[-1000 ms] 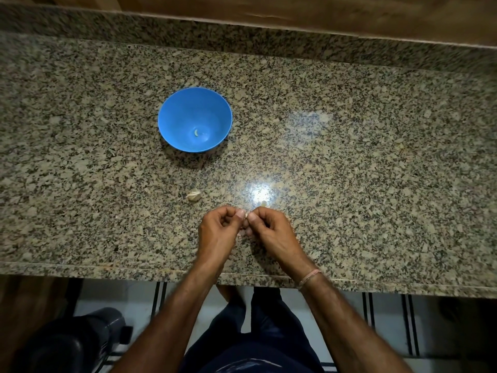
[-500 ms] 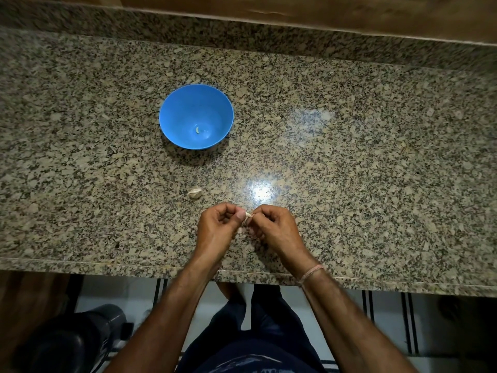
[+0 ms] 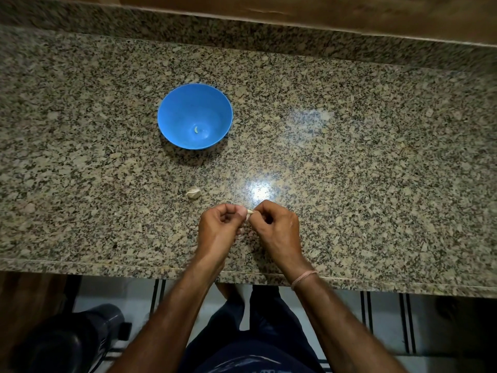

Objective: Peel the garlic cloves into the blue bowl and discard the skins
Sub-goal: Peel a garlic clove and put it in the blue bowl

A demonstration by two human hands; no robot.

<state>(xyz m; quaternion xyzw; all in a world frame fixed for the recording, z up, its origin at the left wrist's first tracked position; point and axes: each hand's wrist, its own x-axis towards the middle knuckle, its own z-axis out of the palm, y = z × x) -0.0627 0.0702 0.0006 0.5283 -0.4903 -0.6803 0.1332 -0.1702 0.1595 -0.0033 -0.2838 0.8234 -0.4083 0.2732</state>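
A small pale garlic clove (image 3: pixel 249 212) is pinched between the fingertips of my left hand (image 3: pixel 219 228) and my right hand (image 3: pixel 278 227), just above the granite counter near its front edge; most of the clove is hidden by the fingers. Another unpeeled clove (image 3: pixel 193 193) lies on the counter just beyond my left hand. The blue bowl (image 3: pixel 172 122) stands farther back and to the left, with one small peeled clove (image 3: pixel 196 129) at its bottom.
The speckled granite counter (image 3: pixel 363 162) ends at a raised granite backsplash (image 3: pixel 242 30) under wood. Below the counter's front edge, a dark cylindrical object (image 3: pixel 72 343) sits on the floor at the lower left.
Both hands stay together on the clove with small finger movements. The view has shifted slightly; the bowl and loose clove have not moved.
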